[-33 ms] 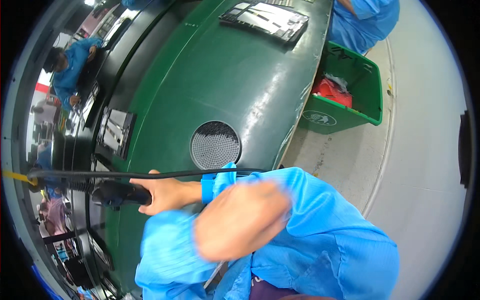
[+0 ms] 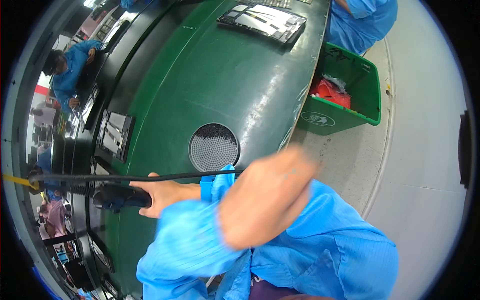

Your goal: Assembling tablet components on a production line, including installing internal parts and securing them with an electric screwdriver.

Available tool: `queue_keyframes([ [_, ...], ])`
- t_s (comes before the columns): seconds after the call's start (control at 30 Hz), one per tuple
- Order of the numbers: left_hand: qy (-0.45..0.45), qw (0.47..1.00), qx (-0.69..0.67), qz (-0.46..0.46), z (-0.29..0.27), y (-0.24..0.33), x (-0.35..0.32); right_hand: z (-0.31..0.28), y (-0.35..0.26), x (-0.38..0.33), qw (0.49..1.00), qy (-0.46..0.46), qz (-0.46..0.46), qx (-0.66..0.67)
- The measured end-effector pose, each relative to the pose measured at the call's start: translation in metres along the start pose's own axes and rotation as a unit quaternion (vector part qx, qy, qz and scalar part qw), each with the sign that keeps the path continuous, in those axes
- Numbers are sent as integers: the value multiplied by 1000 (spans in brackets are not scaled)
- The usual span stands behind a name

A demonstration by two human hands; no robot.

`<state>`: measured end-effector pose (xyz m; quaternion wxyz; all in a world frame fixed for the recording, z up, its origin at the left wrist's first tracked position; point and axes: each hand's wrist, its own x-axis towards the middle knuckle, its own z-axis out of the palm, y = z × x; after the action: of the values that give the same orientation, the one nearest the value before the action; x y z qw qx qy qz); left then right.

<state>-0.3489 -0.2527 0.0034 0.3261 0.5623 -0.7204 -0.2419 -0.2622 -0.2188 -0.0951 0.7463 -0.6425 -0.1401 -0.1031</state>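
My right hand reaches leftward across the bench with its fingers wrapped round a black electric screwdriver. A dark cord runs above the tool and over that wrist. In front of it, close to the camera, my left hand crosses over the right arm. Its fingers are curled and blurred by motion; whatever they may hold is hidden. Just beyond both hands lies a round grey dimpled tray, with small black pieces heaped along its far side.
An opened flat device lies on the green bench at the back; another device is at the left beside the dark line. A green bin with red stuff inside stands off the right edge. Co-workers in blue sit nearby.
My left hand has moved right and a little farther away, from near the right wrist toward the bench edge. My right hand stays on the screwdriver in nearly the same place.
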Motion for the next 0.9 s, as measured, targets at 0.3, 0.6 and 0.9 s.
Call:
queue_keyframes([
  [0.3, 112, 980, 121, 112, 33, -24, -11, -7, -20, -3, 997, 34, -70, -1],
  [0.6, 273, 887, 364, -75, -38, -51, -182, -35, -14, 11, 982, 164, -82, -44],
  [0.9, 127, 628, 534, -551, -139, -166, -342, -20, -9, 12, 994, 89, 23, 55],
])
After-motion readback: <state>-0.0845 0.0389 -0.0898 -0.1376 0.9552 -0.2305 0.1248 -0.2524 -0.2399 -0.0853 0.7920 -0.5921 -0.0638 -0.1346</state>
